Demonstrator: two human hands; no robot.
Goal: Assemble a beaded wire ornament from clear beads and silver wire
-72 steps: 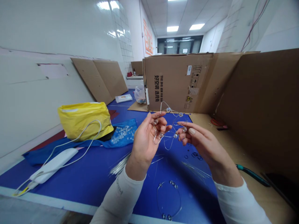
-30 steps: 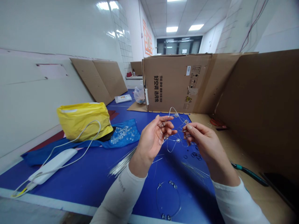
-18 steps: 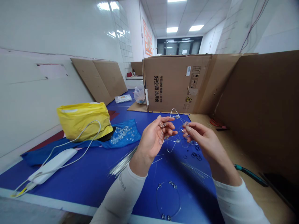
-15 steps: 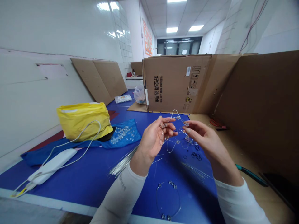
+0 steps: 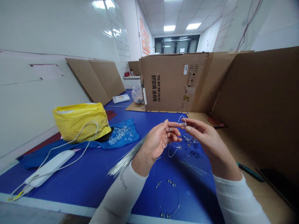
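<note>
Between my hands, above the blue table, is a thin wire strung with clear beads [image 5: 173,152]. My left hand [image 5: 161,137] is palm up with its fingers curled round part of the wire, and a clear bead shows by the fingers. My right hand [image 5: 201,133] pinches the wire by a bead, thumb against forefinger, close to the left fingertips. Below the hands lies a wire ring [image 5: 178,199] with several clear beads on it. Behind the right hand are more beaded wire pieces [image 5: 190,140] and small black rings [image 5: 194,154].
Left of my arm lies a bundle of straight wires [image 5: 123,161]; another thin bundle [image 5: 195,169] is at right. Clear beads [image 5: 121,133] rest on blue cloth beside a yellow bag [image 5: 81,121]. A white power strip [image 5: 50,168] is at left. Cardboard [image 5: 173,84] stands behind.
My right hand has come closer to the left fingertips, bringing its pinched bead and wire with it. The left hand has shifted slightly right and down. The view has turned a little.
</note>
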